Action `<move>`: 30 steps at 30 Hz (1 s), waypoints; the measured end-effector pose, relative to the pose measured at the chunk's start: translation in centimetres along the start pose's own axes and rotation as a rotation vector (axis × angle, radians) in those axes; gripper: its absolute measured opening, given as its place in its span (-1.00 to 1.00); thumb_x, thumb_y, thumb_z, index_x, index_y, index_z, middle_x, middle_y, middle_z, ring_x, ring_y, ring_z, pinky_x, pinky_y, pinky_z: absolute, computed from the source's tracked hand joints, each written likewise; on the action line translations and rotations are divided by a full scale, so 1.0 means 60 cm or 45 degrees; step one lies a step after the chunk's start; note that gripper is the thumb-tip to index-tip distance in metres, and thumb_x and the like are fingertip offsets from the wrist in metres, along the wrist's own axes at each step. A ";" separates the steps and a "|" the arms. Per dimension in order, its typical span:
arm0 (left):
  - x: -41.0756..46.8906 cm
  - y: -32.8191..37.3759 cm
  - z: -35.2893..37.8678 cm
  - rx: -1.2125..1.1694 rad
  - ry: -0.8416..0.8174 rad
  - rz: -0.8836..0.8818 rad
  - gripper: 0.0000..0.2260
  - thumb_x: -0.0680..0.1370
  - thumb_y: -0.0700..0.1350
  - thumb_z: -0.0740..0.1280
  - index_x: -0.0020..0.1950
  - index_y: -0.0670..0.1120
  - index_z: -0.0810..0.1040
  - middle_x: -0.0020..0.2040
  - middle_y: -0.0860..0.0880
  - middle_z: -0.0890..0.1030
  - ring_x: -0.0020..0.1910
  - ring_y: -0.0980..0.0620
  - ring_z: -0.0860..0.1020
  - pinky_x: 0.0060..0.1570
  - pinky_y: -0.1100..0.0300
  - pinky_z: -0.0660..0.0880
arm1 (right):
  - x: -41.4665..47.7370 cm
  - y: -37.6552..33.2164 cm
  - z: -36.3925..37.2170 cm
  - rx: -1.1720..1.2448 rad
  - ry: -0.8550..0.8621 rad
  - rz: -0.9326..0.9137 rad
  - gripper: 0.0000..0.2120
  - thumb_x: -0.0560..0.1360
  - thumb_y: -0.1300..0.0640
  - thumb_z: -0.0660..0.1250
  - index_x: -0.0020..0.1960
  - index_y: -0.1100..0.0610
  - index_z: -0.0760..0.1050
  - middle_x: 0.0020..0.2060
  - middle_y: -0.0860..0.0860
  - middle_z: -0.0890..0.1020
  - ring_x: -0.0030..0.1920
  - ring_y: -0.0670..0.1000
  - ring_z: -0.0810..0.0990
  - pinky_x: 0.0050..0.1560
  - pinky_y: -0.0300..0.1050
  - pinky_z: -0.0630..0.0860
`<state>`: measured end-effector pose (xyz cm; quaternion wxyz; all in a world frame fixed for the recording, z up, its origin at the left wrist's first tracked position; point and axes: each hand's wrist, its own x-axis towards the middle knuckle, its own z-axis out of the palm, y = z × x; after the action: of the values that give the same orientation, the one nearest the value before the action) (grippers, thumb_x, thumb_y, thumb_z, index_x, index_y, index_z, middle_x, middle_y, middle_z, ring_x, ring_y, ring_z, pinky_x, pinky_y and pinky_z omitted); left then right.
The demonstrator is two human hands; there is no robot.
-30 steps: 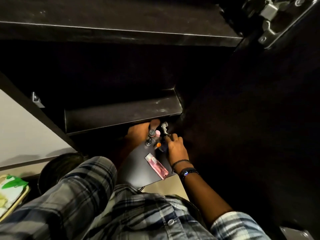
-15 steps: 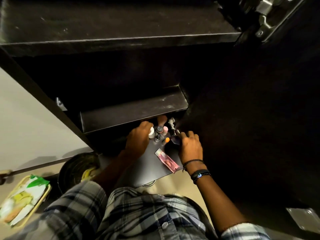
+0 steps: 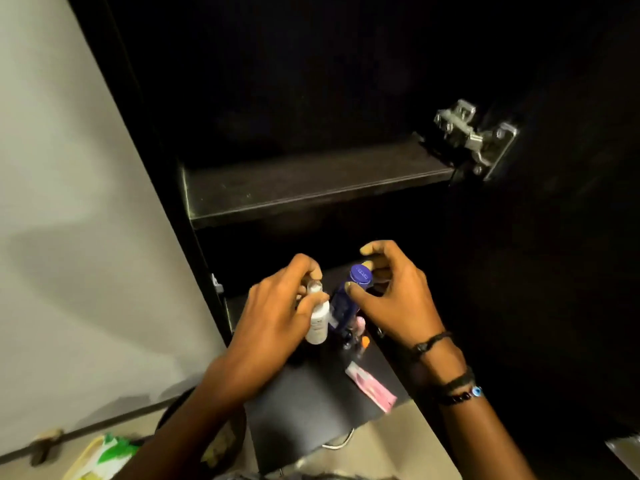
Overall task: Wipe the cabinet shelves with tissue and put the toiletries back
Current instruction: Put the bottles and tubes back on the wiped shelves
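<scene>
My left hand point(image 3: 277, 317) grips a small white bottle point(image 3: 318, 323) by its neck, lifted in front of the dark cabinet. My right hand point(image 3: 391, 299) curls around a dark blue bottle point(image 3: 344, 306) with a purple cap point(image 3: 361, 274), fingertips on its shoulder. Both hang just below the bare upper shelf point(image 3: 294, 188). Beneath them, on a dark low surface point(image 3: 304, 403), stand a few small toiletries point(image 3: 360, 337) and lies a pink sachet point(image 3: 372, 388). No tissue is visible.
The cabinet's open door point(image 3: 554, 271) is on the right with a metal hinge point(image 3: 474, 136). A pale wall point(image 3: 69, 202) is on the left. On the floor lie a dark round bin point(image 3: 221, 441) and a green-and-white packet point(image 3: 107, 455).
Both hands have risen from the low surface, each now holding a bottle, and my view has tilted upward toward the upper shelf.
</scene>
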<state>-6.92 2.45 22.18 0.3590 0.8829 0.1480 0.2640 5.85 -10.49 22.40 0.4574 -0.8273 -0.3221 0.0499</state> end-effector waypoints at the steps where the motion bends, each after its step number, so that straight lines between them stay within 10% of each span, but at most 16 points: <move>1: 0.007 0.018 -0.024 -0.015 0.034 0.043 -0.80 0.47 -0.14 0.38 -0.06 0.08 0.40 -0.18 0.11 0.57 -0.16 0.15 0.59 -0.12 0.03 0.56 | 0.007 -0.029 -0.014 0.022 0.021 -0.055 -0.59 0.29 0.15 0.48 0.07 -0.06 0.42 -0.16 -0.11 0.60 -0.15 -0.13 0.62 -0.08 -0.07 0.62; 30: 0.292 0.450 -0.493 0.101 0.834 0.805 -0.78 0.45 -0.03 0.45 -0.08 -0.02 0.42 -0.23 0.02 0.61 -0.28 0.13 0.59 -0.19 0.12 0.59 | 0.200 -0.577 -0.314 0.501 0.395 -0.993 -0.48 0.24 -0.09 0.42 0.18 -0.02 0.44 -0.04 -0.03 0.62 -0.03 -0.08 0.64 -0.14 -0.20 0.61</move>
<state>-7.59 7.94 65.54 0.1611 0.7678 -0.0129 0.6200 5.55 -4.25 63.13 0.6331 -0.5396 -0.5214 -0.1899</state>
